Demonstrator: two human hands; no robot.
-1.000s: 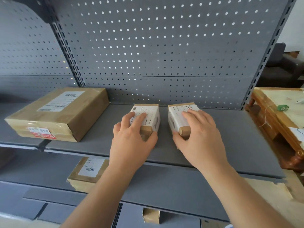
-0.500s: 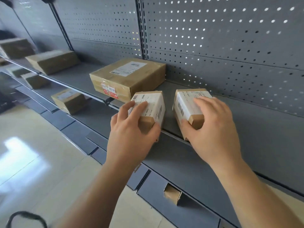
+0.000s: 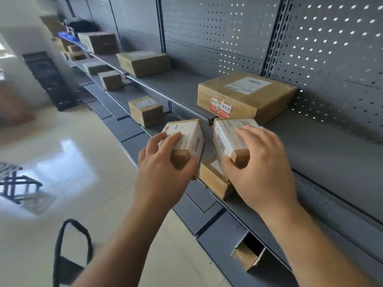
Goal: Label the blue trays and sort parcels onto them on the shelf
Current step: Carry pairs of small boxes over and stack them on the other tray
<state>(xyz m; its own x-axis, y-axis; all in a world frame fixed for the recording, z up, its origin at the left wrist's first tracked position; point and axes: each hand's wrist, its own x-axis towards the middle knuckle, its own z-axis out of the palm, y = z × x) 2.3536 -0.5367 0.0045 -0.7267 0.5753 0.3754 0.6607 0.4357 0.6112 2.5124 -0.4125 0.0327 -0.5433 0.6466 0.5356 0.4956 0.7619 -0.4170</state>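
My left hand (image 3: 163, 172) grips a small brown parcel (image 3: 186, 139) with a white label, held in the air in front of the grey shelf (image 3: 323, 146). My right hand (image 3: 261, 162) grips a second small labelled parcel (image 3: 228, 137) beside it, at the shelf's front edge. Both parcels are lifted off the shelf board. A large flat parcel (image 3: 244, 96) with a white label and a red sticker lies on the shelf just behind them. Something blue (image 3: 66, 37) shows far down the shelf at the upper left, too blurred to name.
Several more brown parcels lie along the shelves to the left, among them one (image 3: 145, 63) on the upper board and one (image 3: 146, 109) on the lower board. Another parcel (image 3: 213, 177) sits below my right hand. A black handle (image 3: 72, 243) stands on the shiny floor.
Both hands have lifted their parcels off the shelf and drawn them toward me. My view has swung left, so the long shelf row and floor now show.
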